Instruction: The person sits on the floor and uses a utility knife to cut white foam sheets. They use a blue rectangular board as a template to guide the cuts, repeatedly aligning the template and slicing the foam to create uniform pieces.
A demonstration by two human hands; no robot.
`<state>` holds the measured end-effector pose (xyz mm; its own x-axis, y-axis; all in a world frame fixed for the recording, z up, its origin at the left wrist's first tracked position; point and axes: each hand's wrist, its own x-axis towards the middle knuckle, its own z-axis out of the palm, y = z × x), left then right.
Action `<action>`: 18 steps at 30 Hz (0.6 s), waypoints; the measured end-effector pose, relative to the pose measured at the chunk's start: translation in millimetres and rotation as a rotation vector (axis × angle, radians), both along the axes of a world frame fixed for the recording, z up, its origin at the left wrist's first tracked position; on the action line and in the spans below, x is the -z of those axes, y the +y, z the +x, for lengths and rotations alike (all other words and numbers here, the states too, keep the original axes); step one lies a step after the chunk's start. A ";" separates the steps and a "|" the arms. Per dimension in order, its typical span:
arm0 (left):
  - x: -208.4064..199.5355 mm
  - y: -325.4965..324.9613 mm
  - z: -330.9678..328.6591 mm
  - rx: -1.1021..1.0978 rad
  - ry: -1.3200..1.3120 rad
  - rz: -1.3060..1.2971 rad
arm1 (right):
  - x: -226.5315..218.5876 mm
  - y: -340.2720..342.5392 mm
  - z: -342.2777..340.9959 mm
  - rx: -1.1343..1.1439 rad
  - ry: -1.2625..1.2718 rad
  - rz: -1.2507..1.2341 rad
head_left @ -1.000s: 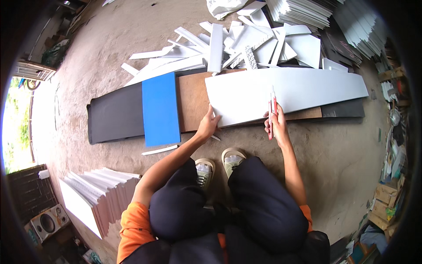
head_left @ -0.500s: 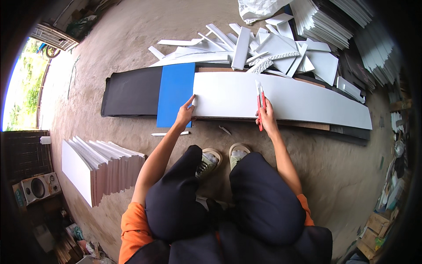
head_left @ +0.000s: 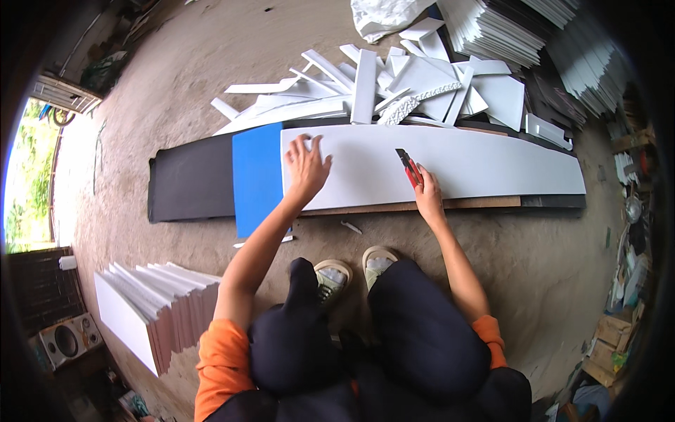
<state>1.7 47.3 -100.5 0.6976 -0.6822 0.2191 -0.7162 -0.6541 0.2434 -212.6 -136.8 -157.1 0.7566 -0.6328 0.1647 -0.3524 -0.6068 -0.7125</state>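
Observation:
A long white board [head_left: 478, 165] lies across a dark mat [head_left: 190, 183] on the floor in front of me. Its left end meets a blue sheet [head_left: 254, 176]. My left hand [head_left: 307, 167] is over the white board near that end, fingers spread, holding nothing. Over the board's middle, my right hand [head_left: 427, 193] grips a red utility knife [head_left: 410, 169], its dark tip pointing away from me and slightly left. Under the board's near edge shows a strip of brown board [head_left: 485, 202].
Beyond the mat lies a heap of white offcuts [head_left: 351, 88]. A row of white panels [head_left: 151, 313] stands at the left, near a speaker [head_left: 67, 342]. More stacked white sheets [head_left: 485, 35] are at the far right. Small scraps [head_left: 351, 227] lie by my shoes [head_left: 330, 278].
My left hand has gone from pointing at the blue sheet's edge to spread fingers over the white board. The knife has tilted left in my right hand. The whole view has shifted.

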 end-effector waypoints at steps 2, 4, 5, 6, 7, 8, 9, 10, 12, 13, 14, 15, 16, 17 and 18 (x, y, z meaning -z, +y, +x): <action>9.7 -43.2 19.1 0.203 0.113 -0.089 | -1.4 -9.0 6.1 0.009 0.002 0.017; 23.1 -87.6 27.8 0.353 0.158 -0.124 | -1.6 -21.4 9.7 0.036 0.018 0.008; 27.7 -106.2 31.0 0.342 0.241 -0.151 | -2.8 -27.1 14.2 0.049 0.023 -0.006; 30.9 -122.0 27.3 0.285 0.236 -0.096 | -1.8 -32.3 14.4 0.067 0.038 -0.019; 33.2 -136.2 24.3 0.226 0.228 -0.040 | -1.0 -36.2 15.1 0.082 0.041 -0.020; 34.7 -148.3 22.5 0.164 0.218 0.016 | -0.2 -38.7 15.9 0.094 0.042 -0.021; 35.7 -159.4 21.3 0.097 0.229 0.094 | 0.1 -40.1 15.6 0.107 0.045 -0.022; 37.2 -165.2 18.9 0.067 0.228 0.108 | 0.3 -39.8 15.1 0.101 0.049 -0.054; 39.1 -171.1 14.7 0.001 0.224 0.137 | -1.0 -35.4 14.5 0.082 0.057 -0.115; 38.5 -174.3 18.7 0.007 0.300 0.172 | -2.8 -34.3 15.2 0.067 0.084 -0.140; 38.6 -176.5 20.3 0.031 0.310 0.197 | -4.8 -33.1 15.2 0.069 0.104 -0.116; 35.7 -178.2 22.6 0.051 0.317 0.220 | -10.9 -31.4 16.8 0.066 0.121 -0.093; 34.6 -178.7 24.6 0.071 0.325 0.243 | -15.7 -29.7 18.0 0.063 0.138 -0.070; 37.4 -178.5 29.4 0.076 0.342 0.151 | -18.6 -27.6 18.3 0.058 0.156 -0.052; 38.2 -178.9 40.8 0.076 0.351 0.053 | -25.1 -26.5 20.8 0.048 0.167 -0.040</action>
